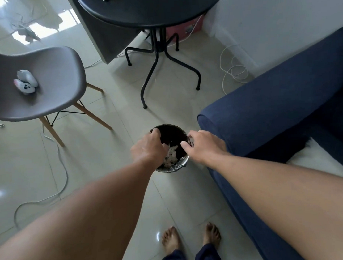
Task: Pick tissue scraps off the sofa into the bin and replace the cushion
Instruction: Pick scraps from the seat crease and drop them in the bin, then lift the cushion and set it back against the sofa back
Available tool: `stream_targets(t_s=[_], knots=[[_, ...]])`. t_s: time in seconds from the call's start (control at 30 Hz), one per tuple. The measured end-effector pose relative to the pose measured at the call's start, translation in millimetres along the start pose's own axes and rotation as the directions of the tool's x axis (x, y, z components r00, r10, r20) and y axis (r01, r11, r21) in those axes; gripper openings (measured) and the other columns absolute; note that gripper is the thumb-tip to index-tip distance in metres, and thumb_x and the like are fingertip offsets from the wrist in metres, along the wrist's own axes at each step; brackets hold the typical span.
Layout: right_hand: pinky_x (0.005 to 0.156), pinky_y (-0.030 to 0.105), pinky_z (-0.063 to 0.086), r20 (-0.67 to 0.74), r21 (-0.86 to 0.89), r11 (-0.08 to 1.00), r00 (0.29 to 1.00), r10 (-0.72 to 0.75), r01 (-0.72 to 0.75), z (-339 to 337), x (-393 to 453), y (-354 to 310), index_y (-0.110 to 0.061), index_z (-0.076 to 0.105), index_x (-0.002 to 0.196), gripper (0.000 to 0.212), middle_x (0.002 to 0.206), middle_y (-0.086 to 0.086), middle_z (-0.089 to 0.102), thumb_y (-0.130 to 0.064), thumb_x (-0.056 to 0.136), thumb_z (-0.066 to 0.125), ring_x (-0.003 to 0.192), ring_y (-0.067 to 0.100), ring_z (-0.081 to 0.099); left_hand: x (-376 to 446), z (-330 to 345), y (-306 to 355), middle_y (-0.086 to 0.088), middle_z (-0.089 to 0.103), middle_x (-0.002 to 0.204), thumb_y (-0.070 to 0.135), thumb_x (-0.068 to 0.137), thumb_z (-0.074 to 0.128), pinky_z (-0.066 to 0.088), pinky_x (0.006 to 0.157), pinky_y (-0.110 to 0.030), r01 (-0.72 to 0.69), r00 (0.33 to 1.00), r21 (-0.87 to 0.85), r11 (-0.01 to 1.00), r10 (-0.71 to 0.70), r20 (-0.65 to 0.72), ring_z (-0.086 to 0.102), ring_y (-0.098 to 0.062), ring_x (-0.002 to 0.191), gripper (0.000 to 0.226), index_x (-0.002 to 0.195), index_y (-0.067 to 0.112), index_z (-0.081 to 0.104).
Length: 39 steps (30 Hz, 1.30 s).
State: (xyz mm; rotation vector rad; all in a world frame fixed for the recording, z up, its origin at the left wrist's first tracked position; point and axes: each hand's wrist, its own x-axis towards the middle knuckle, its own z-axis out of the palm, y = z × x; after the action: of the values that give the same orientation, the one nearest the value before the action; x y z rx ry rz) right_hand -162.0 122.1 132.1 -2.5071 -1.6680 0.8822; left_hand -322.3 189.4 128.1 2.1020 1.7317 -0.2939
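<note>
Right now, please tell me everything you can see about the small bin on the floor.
The bin is small, round and dark, with a shiny liner showing at its near rim. It stands upright on the pale tiled floor, close to the blue sofa armrest. White tissue scraps lie inside. The left hand and the right hand are both over its opening, fingers curled at the rim; whether they grip it is unclear.
</note>
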Motion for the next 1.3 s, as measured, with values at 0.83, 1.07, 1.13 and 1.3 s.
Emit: stream_targets(t_s=[0.83,1.07,1.13,1.3], knots=[[0.082,0.041,0.054,-0.112,0.200,0.744,0.740,0.663,-0.637,-37,-240,353,-0.020,0.060,0.113,0.027,0.113,0.000,0.064,-0.035,0.101,0.041,0.100,0.025,0.060,-127,99,310,0.003,0.063,0.113,0.042,0.097,0.047,0.044,0.071,-0.035,-0.632,0.768,0.204,0.748,0.569,0.293,0.053,-0.021,0.084,0.033,0.127,0.029,0.054],[0.062,0.032,0.045,-0.015,0.319,0.584,0.612,0.791,-0.747,1,-310,437,-0.021,0.053,0.101,0.021,0.104,-0.003,0.061,-0.036,0.101,0.039,0.088,0.021,0.059,-155,145,381,0.009,0.066,0.116,0.048,0.097,0.047,0.052,0.073,-0.034,-0.740,0.666,0.225,0.634,0.642,0.381,0.064,-0.018,0.095,0.037,0.129,0.031,0.053],[0.065,0.033,0.048,0.005,0.363,0.548,0.590,0.808,-0.754,11,-321,455,-0.022,0.055,0.101,0.022,0.102,-0.003,0.061,-0.036,0.100,0.038,0.086,0.020,0.060,-156,157,399,0.009,0.066,0.115,0.049,0.097,0.048,0.054,0.075,-0.035,-0.754,0.651,0.235,0.613,0.653,0.387,0.064,-0.017,0.095,0.037,0.129,0.031,0.053],[0.077,0.036,0.053,0.076,0.452,0.470,0.558,0.826,-0.758,34,-331,479,-0.028,0.060,0.122,0.034,0.114,-0.005,0.062,-0.039,0.099,0.038,0.098,0.020,0.061,-148,181,426,0.005,0.066,0.122,0.050,0.097,0.048,0.055,0.080,-0.039,-0.756,0.649,0.258,0.601,0.643,0.406,0.064,-0.020,0.100,0.040,0.131,0.029,0.054]])
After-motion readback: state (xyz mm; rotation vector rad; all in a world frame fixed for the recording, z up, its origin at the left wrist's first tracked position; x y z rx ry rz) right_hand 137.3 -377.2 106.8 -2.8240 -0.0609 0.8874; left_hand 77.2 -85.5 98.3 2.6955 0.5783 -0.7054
